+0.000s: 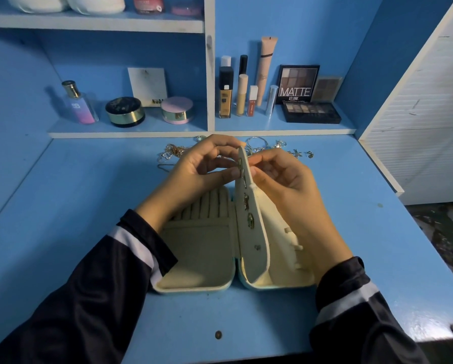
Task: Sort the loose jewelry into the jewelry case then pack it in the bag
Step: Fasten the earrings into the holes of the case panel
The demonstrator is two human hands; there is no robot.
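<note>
Dark sleeves (102, 298) flank the open case (201, 261) on the desk (89, 193); left hand (201, 166) pinches an earring (240, 164) onto its flap (258, 232), right hand (280, 177) grips that flap. Few pinned, loose pile (173, 151) waits behind, bag unseen.

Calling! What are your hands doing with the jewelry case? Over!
Left hand pinching an earring at the panel top. Right hand gripping panel from behind. Jewelry case open, loose jewelry behind it. Nothing in the way.
</note>
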